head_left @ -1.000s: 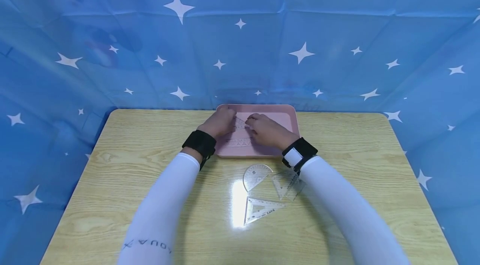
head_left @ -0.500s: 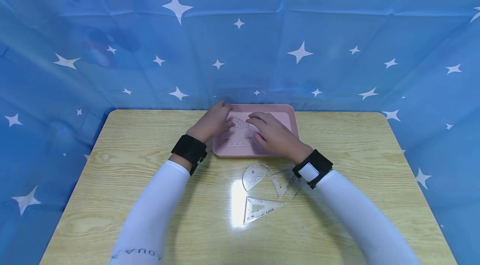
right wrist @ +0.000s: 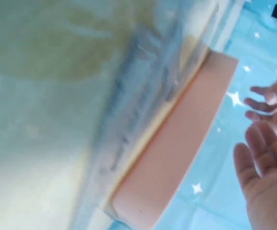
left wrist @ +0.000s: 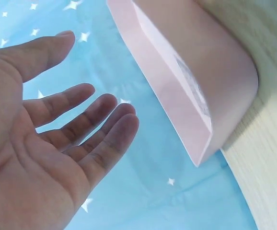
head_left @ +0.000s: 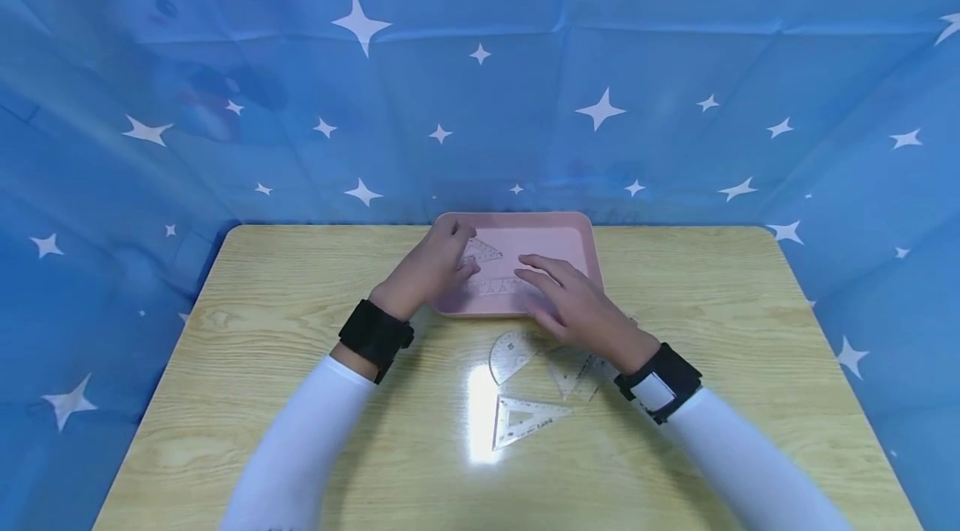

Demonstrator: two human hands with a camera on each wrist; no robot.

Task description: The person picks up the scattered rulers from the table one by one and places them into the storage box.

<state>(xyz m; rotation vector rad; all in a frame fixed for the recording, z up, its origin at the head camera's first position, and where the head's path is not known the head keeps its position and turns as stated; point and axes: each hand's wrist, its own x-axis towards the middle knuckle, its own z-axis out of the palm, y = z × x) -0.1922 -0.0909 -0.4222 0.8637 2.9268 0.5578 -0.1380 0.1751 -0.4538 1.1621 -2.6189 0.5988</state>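
My left hand (head_left: 429,268) hovers over the left side of a pink tray (head_left: 558,241), its fingers loosely bent and holding nothing. In the left wrist view, that hand (left wrist: 69,139) is apart from the tray wall (left wrist: 167,91). The right hand (head_left: 581,310), fingers spread, hangs over the tray's front right edge and also holds nothing. Inside the tray lie a clear set square (head_left: 483,250) and a clear ruler (head_left: 491,286) with a wavy pattern. Under the right hand, a protractor (head_left: 510,356) and another set square (head_left: 564,368) are partly hidden.
Nearer on the wooden table (head_left: 262,364) lies a clear triangular set square (head_left: 528,418), beside a bright light reflection. A clear, straight-edged piece (head_left: 592,381) overlaps the farther set square. Behind the tray hangs a blue curtain (head_left: 480,114) with white stars.
Both hands have loosened their curled fingers. The right hand has moved back and rightward, from above the tray's middle to its front edge. The set square and ruler stay in the tray.
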